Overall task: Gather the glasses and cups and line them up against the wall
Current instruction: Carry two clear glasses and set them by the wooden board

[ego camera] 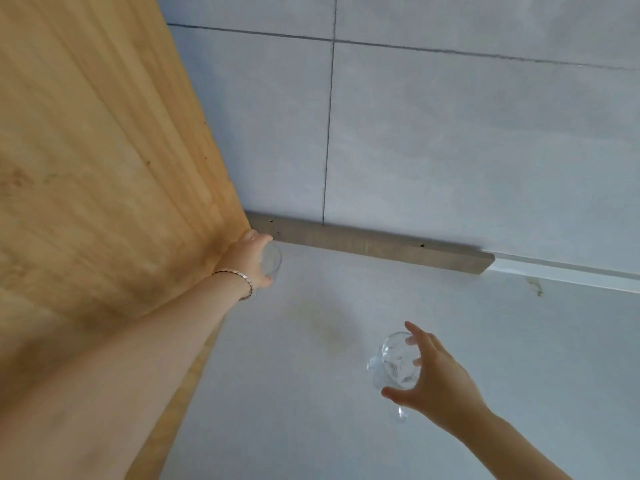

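**Two glasses in hand at the corner by the wall**

Your left hand (247, 259) reaches far out to the corner where the wooden panel (104, 150) meets the tiled wall (450, 133). Its grip is clamped on a clear glass (273, 259), thumb below and fingers over the top, right beside the near end of the grey strip (374, 245) that runs along the foot of the wall. A metal bracelet (244, 282) sits on that wrist.

Your right hand (440, 379) is well apart from the grey strip, nearer to you over the white desk (519, 341). Its grip is closed round a second clear glass (394, 365), fingertips (414, 339) on the rim and thumb at the lower side. I cannot tell whether this glass rests on the desk.
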`<act>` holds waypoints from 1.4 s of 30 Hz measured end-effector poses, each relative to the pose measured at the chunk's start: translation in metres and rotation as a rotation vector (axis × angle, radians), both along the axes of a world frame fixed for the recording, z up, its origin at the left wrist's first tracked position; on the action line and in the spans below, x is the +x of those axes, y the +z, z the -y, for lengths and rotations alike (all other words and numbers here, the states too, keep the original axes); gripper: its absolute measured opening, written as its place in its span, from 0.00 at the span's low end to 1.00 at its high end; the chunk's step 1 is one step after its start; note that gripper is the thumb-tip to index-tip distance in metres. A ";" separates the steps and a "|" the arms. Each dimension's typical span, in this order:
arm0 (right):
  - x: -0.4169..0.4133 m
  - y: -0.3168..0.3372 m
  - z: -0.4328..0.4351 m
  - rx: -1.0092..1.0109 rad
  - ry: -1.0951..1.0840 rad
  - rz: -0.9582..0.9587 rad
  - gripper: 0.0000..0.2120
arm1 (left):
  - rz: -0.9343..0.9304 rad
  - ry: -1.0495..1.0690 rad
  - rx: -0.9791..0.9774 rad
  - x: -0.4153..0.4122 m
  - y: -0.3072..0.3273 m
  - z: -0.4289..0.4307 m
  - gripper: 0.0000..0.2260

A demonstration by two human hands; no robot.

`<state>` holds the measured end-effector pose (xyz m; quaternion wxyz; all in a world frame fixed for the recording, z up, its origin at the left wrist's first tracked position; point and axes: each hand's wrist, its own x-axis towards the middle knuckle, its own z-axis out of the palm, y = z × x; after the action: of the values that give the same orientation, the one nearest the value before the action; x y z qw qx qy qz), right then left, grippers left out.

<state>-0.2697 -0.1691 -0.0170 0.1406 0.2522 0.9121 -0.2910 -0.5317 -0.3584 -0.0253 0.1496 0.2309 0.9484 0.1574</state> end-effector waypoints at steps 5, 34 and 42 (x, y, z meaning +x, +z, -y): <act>-0.059 -0.019 0.012 0.001 -0.024 0.010 0.46 | 0.028 -0.044 0.008 -0.045 -0.018 -0.015 0.38; -0.085 -0.031 -0.028 0.012 0.187 0.253 0.24 | -0.240 -0.135 -0.357 -0.007 -0.006 -0.035 0.25; 0.078 -0.015 -0.130 0.029 -0.039 0.406 0.22 | 0.008 -0.476 -0.442 0.125 0.008 -0.139 0.10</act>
<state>-0.1918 -0.0390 -0.0318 0.3123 0.3250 0.8642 -0.2238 -0.4071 -0.2192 -0.0171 0.2327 0.4074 0.8784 -0.0909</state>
